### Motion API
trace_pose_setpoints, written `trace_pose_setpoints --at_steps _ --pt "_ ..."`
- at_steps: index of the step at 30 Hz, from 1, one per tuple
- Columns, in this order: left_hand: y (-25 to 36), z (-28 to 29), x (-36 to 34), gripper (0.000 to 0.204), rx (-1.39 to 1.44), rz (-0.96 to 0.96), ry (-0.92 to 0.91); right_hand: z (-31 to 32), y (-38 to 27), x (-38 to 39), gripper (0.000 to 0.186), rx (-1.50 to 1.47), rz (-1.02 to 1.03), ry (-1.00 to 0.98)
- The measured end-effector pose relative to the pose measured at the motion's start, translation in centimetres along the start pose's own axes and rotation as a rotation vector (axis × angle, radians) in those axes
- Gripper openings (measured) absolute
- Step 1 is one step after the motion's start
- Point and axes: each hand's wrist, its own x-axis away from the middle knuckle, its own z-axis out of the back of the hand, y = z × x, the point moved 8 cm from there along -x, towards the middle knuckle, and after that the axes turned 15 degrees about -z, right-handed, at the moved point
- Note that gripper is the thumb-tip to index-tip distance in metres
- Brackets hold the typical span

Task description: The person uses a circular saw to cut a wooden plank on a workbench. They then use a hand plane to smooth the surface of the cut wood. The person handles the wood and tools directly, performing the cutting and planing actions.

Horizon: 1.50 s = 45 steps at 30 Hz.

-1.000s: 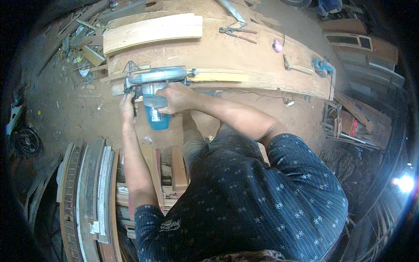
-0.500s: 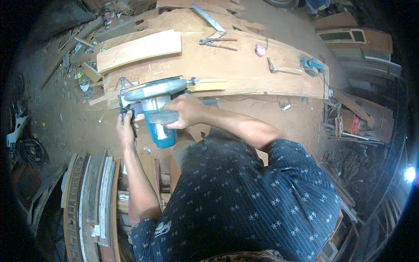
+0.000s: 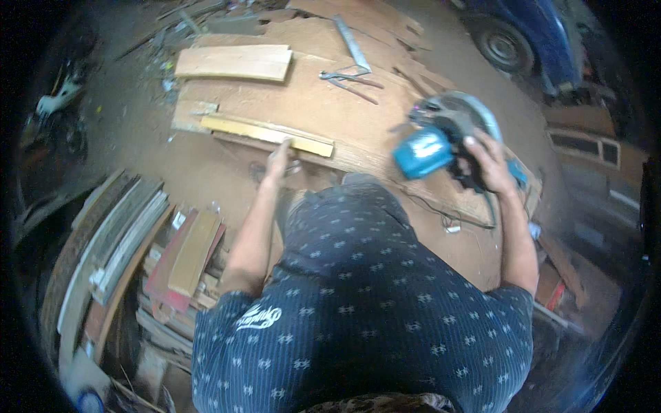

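Glossy, round-guarded teal saw (image 3: 430,150) has swung rightward, right hand (image 3: 491,165) gripping.

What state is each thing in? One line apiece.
Saw: held at bench's right end; running or stopped, can't tell.
Right grip: closed on saw.
Left grip: at strip's near edge; closure unclear, blurred.
Strip: lying along bench's near side.
Pincers: lying on bench, handles spread.
Board: lying on bench.
Wheel: upright.
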Motion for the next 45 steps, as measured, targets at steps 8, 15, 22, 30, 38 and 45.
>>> trace_pose_setpoints --at_steps 8,15,22,30,38,45 --pt "-2.4 -8.1 -3.0 0.055 0.108 -0.011 0.353 11.3 12.3 -11.6 0.054 1.181 -0.015 0.098" --pt "7.2 -4.5 0.9 0.043 0.301 -0.224 0.379 13.5 29.0 -20.5 0.038 1.357 -0.245 0.021" --pt "15.8 -1.2 6.2 0.069 0.459 -0.142 0.254 11.6 33.9 -22.4 0.036 1.275 -0.247 0.017" --pt "8.9 -3.4 5.1 0.052 0.655 -0.174 0.275 9.2 35.3 -23.8 0.025 1.485 -0.114 0.098" --pt "0.3 -8.6 8.3 0.058 0.450 -0.275 0.307 5.0 33.7 -24.3 0.029 1.388 -0.007 0.124" --pt "-1.6 -9.3 7.1 0.057 0.416 -0.348 0.329 4.2 33.0 -25.8 0.038 1.252 -0.034 0.130"
